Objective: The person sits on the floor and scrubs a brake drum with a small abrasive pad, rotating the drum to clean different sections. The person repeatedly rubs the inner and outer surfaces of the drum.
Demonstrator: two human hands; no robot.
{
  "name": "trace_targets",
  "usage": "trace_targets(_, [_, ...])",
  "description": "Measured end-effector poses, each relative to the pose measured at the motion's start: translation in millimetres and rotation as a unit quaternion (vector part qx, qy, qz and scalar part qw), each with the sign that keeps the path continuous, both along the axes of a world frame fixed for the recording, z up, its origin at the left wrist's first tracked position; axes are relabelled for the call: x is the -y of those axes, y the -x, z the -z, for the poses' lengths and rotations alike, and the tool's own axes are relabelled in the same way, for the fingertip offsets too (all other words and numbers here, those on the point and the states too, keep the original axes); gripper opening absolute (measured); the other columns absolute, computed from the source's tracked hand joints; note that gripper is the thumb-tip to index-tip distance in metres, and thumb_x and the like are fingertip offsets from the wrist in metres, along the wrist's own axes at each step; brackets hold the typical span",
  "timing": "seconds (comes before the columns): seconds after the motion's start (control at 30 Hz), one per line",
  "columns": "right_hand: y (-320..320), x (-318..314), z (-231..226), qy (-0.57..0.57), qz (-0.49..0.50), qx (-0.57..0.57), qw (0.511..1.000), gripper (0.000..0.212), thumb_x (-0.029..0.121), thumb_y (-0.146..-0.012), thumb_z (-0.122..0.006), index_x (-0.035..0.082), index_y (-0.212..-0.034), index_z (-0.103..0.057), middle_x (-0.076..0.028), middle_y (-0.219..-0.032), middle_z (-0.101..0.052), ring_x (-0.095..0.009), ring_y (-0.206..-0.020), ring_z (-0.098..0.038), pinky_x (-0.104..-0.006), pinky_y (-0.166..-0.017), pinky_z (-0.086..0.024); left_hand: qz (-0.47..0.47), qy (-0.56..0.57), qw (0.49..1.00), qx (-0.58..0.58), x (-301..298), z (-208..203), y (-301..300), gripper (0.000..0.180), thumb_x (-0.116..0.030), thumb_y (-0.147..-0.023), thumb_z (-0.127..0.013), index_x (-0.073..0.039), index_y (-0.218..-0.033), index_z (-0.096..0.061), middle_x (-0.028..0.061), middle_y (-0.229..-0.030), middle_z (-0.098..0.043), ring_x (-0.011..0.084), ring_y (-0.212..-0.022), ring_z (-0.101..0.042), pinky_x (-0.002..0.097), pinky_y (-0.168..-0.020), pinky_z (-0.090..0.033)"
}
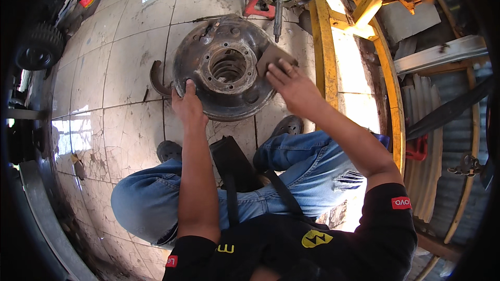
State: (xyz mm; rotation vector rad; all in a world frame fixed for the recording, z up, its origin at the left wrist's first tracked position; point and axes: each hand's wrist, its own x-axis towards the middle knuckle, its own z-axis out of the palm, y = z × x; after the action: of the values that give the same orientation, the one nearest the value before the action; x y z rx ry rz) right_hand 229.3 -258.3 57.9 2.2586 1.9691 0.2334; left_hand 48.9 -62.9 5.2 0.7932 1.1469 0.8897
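Note:
A round, dark metal brake backing plate (179, 62), worn and dirty, lies on the tiled floor before my knees. Several bolt holes ring its large centre opening, through which curved metal pieces show. My left hand (189, 105) grips the near left rim, one finger stretched over the top face. In my right hand (291, 86) is a brown sheet, which looks like sandpaper (268, 58); the fingers press it against the right side of the plate. A curved strip like a brake shoe (155, 75) lies beside the plate's left edge, near my left hand.
Beyond the plate, a drum-like hub with a shaft (278, 8) hangs near a red stand (258, 6). A yellow metal frame (327, 47) rises close to my right arm. A small wheel (39, 47) stands far left. A black block-like object (232, 158) lies between my legs.

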Motion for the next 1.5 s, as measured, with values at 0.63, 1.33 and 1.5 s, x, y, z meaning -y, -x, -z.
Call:
trace_targets(0.63, [43,11,15,0.071,-0.022,-0.066,0.995,0.058,0.012,-0.088,-0.054,0.009,-0.145,-0.044,-0.010,-0.154,-0.040,-0.028,-0.145,-0.033,-0.0522,-0.118,-0.022,-0.014,0.002,1.000,-0.004,-7,6,-4,0.049,-0.012,-0.096,-0.063,0.004,-0.138,-0.045,0.0153,-0.119,-0.063,0.0235,-0.099,-0.063,0.0369,-0.085,-0.050])
trace_targets(1.33, [20,-13,1,0.024,0.051,-0.086,0.995,0.065,0.007,-0.086,-0.053,0.008,-0.149,-0.036,-0.010,-0.154,-0.038,-0.029,-0.147,-0.028,-0.0530,-0.110,-0.036,-0.069,0.016,0.997,-0.001,-6,3,-18,0.043,-0.011,-0.097,-0.059,0.002,-0.136,-0.045,0.0180,-0.124,-0.059,0.0289,-0.103,-0.064,0.0405,-0.082,-0.057])
trace_targets(1.5, [62,-16,-4,0.035,-0.003,-0.042,0.998,0.058,0.018,-0.092,-0.051,0.006,-0.147,-0.039,-0.013,-0.151,-0.041,-0.031,-0.145,-0.032,-0.0564,-0.115,-0.027,-0.066,0.022,0.997,0.034,-8,-5,-16,0.042,-0.011,-0.098,-0.058,0.002,-0.136,-0.045,0.0182,-0.124,-0.059,0.0293,-0.104,-0.064,0.0411,-0.084,-0.057])
